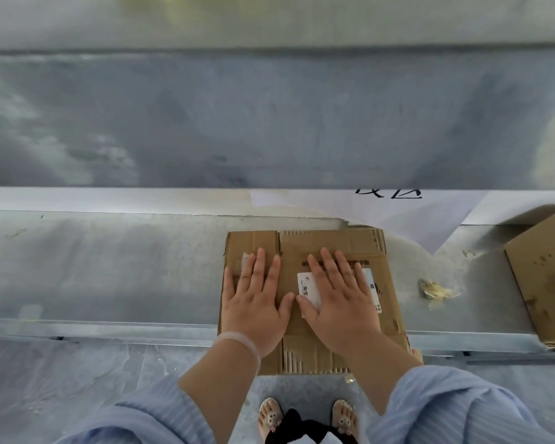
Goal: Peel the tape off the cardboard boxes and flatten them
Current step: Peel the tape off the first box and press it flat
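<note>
So the big grey metal desk point(109, 267) fills most of the view, and the flattened cardboard box point(334, 245) lies on it at about 6 o'clock, with its near end sticking out past the desk's front edge. Over at 3 o'clock, well apart from it, there's a second cardboard piece point(545, 283), also lying flat and a bit stained, cut off by the frame edge. A white paper sheet point(407, 216) with some black characters sits just behind the box, around 1 o'clock from it, and its corner points down toward the desk. Both hands are flat on top of the box: the left hand point(253, 302) is on the 9 o'clock side and the right hand point(340, 299) on the 3 o'clock side, thumbs nearly touching in the middle. The fingers point(260, 264) are straight and spread on both hands, palms down, pressing the cardboard and not gripping anything. The right hand partly covers a white shipping label point(308, 283) stuck on the box. A small crumpled scrap of tape point(436, 291) lies on the desk between the two cardboard pieces. There's also a thin pale wristband point(241, 342) on the left wrist.
</note>
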